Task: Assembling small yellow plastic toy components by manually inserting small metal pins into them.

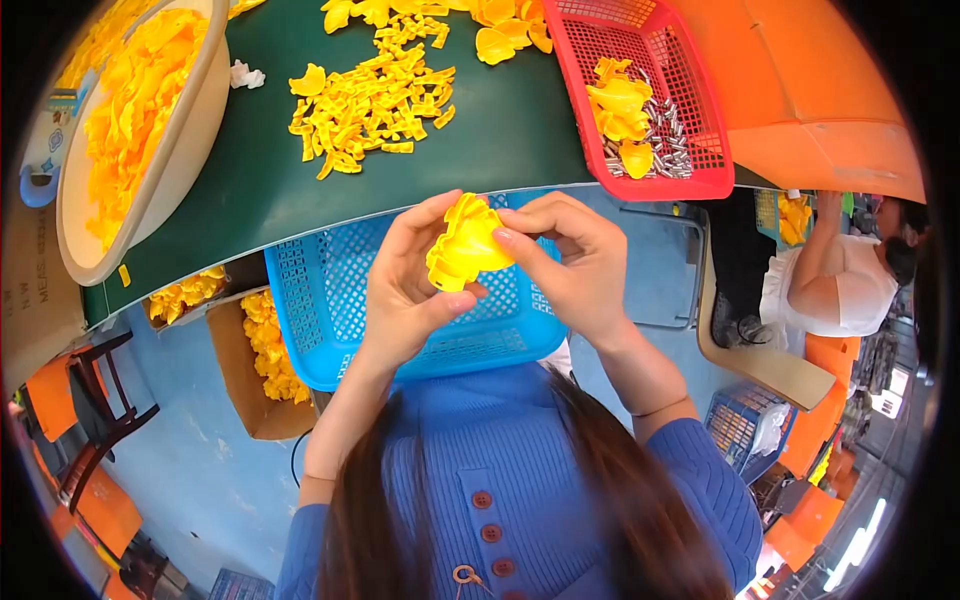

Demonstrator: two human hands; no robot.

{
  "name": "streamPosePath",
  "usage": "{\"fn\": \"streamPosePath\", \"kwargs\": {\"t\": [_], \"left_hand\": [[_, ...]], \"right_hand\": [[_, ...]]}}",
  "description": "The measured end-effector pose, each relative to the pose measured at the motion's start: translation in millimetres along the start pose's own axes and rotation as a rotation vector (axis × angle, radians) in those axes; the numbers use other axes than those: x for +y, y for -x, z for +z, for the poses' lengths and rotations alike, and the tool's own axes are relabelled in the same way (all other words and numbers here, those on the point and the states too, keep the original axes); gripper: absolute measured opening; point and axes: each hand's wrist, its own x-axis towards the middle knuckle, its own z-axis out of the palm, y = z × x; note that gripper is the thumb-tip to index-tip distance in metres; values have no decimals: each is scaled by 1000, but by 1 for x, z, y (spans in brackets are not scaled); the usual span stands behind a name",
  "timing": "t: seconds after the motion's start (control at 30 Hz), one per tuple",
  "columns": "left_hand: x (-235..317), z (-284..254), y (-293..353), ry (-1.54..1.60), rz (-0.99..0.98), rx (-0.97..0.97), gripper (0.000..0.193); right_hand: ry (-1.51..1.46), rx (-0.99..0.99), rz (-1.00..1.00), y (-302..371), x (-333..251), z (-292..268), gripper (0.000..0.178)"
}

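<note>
Between my two hands is a yellow molded plastic shell (465, 240), hollow with a wavy edge, held above a blue plastic basket (420, 350) at my lap. My left hand (410, 270) wraps round its left and lower side, thumb near the bottom end. My right hand (575, 250) pinches its upper right edge between thumb and fingers; whether a small part sits in that pinch is hidden. Beyond, on the green table (500, 130), lies a pile of small yellow plastic pieces (375, 110). A red basket (715, 130) holds yellow shells and small metal cylinders (672, 140).
A large pale tub (210, 110) of yellow parts stands at the table's left. Cardboard boxes (240, 380) with yellow parts are on the floor at left. On the right, a co-worker in white (830, 280) sits near an orange surface (800, 70). More yellow shells (510, 30) lie at the back.
</note>
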Motion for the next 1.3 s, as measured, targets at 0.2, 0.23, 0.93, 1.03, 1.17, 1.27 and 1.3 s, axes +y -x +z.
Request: {"fn": "streamPosePath", "kwargs": {"t": [0.2, 0.23, 0.93, 1.03, 1.17, 1.27, 1.3], "left_hand": [[4, -1, 1, 222, -6, 64, 69], [5, -2, 1, 221, -10, 58, 69], [10, -14, 12, 247, -74, 89, 67], [12, -15, 15, 257, -69, 94, 67], [14, -14, 13, 235, -98, 71, 72], [13, -11, 19, 195, -103, 59, 79], [16, -8, 17, 202, -116, 21, 81]], "right_hand": [[609, 235, -200, -29, -26, -74, 14], [539, 281, -146, -43, -21, -104, 17], [983, -220, 153, -100, 37, -192, 8], [815, -89, 120, -97, 35, -202, 4], [437, 128, 60, -71, -24, -154, 4], [80, -132, -102, -42, -39, -65, 8], [-2, -261, -173, -36, -38, -45, 10]]}}
